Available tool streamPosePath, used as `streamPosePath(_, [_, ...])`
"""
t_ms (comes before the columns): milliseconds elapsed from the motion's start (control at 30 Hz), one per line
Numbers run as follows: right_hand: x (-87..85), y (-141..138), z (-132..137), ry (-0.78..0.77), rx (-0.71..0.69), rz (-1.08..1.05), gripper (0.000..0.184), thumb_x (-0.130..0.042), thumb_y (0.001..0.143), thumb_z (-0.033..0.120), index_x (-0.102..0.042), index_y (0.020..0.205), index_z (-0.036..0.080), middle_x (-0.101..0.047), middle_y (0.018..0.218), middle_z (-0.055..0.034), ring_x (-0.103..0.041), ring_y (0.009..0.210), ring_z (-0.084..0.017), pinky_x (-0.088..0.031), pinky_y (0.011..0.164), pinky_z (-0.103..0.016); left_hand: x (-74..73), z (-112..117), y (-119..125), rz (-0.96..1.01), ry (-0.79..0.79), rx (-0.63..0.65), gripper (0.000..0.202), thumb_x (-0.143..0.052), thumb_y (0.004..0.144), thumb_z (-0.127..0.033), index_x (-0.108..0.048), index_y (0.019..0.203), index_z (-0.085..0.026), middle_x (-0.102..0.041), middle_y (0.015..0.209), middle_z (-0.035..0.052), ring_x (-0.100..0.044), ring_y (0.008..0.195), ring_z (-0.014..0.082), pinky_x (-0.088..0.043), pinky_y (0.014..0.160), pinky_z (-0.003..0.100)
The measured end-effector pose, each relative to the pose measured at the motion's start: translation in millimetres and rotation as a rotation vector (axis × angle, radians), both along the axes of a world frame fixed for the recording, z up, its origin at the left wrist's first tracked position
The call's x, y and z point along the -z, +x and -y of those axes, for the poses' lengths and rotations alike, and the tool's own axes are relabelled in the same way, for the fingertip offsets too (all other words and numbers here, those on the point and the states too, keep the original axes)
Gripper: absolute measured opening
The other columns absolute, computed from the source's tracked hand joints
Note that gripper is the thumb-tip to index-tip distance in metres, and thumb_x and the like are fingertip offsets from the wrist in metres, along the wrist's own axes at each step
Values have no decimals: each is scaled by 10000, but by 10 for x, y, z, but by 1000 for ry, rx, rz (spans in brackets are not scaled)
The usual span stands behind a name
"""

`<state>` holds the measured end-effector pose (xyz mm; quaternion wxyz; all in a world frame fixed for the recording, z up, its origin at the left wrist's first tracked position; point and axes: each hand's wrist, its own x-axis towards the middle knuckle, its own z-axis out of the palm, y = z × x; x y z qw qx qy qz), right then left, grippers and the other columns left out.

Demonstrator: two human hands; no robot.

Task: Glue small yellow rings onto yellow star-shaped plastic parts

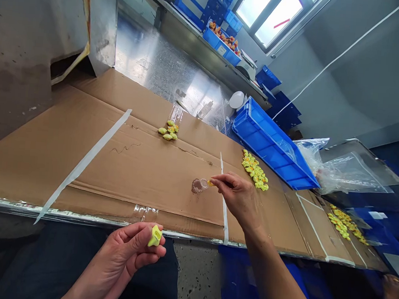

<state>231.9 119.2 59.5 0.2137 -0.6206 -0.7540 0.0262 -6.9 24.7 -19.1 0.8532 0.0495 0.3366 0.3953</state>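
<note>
2 hands (238, 202) low ctr, 2 held yellow pieces (155, 236), 1 clear cup (199, 185) mid-frame, 3 yellow piles (254, 170) ctr to R, approx 7 blue crates (271, 145) upper R

Here's my right forearm (277, 278) stretching out from the lower right, wrist slightly bent, and my right hand (239, 198) is out front, pinching, with its fingertips (216, 181) drawn tightly together. Down low, close to my body, my left hand (120, 253) is turned palm-up and curled closed, its thumb (141, 239) pressing on top. The two hands are well apart!
</note>
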Motion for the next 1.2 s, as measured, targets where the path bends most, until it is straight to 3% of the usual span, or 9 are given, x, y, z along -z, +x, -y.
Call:
streamPosePath(367, [73, 30, -17, 12, -13, 1, 203, -601, 863, 313, -719, 747, 196, -611, 608, -4, -563, 557, -144, -392, 529, -255, -43, -26, -5, -5, -9, 0, 194, -751, 741, -277, -761, 859, -123, -736, 765, 54, -688, 669, 128, -572, 639, 173])
streamPosePath(700, [48, 77, 6, 3, -19, -8, 129, -635, 831, 230, -725, 744, 197, -634, 648, -2, -569, 575, -140, -396, 550, -255, -25, -25, 12, -38, -33, 0, 197, -788, 698, -252, -756, 844, -123, -753, 802, 68, -694, 663, 139, -580, 623, 185])
streamPosePath(900, [-93, 102, 78, 8, -19, -66, 140, -631, 839, 254, -724, 751, 197, -631, 636, -1, -577, 571, -142, -409, 534, -255, -55, -40, 49, -84, -75, -38, 236, -841, 616, -190, -754, 829, -136, -774, 788, 75, -717, 659, 163, -585, 605, 182])
streamPosePath(1000, [-226, 49, 183, 20, -33, -113, 137, -636, 851, 270, -726, 778, 197, -623, 638, 1, -571, 564, -137, -419, 528, -254, -65, -56, 86, -47, -56, -54, 262, -859, 582, -238, -753, 797, -134, -767, 748, 66, -716, 645, 164, -582, 579, 175])
streamPosePath(1200, [-508, -338, 474, 28, -247, -270, 54, -703, 818, 159, -730, 816, 205, -617, 637, 19, -550, 552, -104, -410, 512, -224, -69, -73, 216, 108, 28, -78, 271, -850, 593, -309, -748, 783, -144, -754, 740, 66, -699, 617, 143, -577, 590, 188])
